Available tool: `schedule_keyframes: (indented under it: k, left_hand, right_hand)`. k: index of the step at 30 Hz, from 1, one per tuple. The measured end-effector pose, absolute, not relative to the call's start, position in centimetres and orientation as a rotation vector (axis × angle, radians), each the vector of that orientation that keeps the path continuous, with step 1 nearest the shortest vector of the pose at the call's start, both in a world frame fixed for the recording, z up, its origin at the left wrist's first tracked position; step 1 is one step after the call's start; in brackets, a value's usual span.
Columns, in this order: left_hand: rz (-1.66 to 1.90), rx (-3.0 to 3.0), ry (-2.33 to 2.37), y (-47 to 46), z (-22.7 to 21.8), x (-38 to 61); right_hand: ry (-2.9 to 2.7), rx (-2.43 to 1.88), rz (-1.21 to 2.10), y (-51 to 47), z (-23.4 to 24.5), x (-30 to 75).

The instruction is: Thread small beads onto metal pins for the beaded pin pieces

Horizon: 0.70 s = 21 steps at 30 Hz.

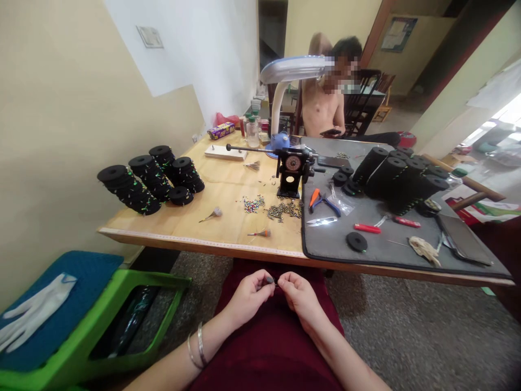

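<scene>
Above the dark red cloth on my lap, just short of the table edge, my two hands meet. My left hand (250, 296) is closed in a pinch, with a small dark piece (270, 281) at its fingertips, too small to name. Close beside it my right hand (300, 296) pinches too; a fine dark bit seems to lie between the two hands, its kind unclear. On the wooden table (220, 228) ahead lie small brush-like bundles (264, 233), a pile of coloured beads (253, 205) and a heap of tiny metal pieces (283, 210).
Behind the heaps stand a black hand-cranked winder (290, 168) and a desk lamp (280, 103). Black foam spools (134, 184) are stacked left and right. A grey mat (325, 239) bears pliers (323, 202) and red-handled tools (367, 228). Across sits a person (323, 108) with a phone.
</scene>
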<state>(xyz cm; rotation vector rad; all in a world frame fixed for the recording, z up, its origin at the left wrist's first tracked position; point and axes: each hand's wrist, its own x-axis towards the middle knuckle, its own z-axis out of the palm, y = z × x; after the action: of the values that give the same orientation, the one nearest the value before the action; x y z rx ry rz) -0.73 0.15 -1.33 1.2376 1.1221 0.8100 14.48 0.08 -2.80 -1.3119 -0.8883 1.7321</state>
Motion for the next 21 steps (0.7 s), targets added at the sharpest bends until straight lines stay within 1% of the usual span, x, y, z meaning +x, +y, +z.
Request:
schedule_keyframes:
  k: [9,17,21]
  left_hand:
    - [0.835,1.276,1.214,0.4,-1.6,-0.7]
    - [0.903,1.317,1.237,0.5,-1.2,-1.2]
    - [0.93,1.39,1.28,0.5,-1.2,-1.5]
  right_hand:
    - [-1.054,-1.287,1.689,0.1,-3.5,14.3]
    - [-1.144,-1.3,1.741,0.1,-2.4,14.4]
    - [-1.234,-1.307,1.675,0.0,-2.3,14.2]
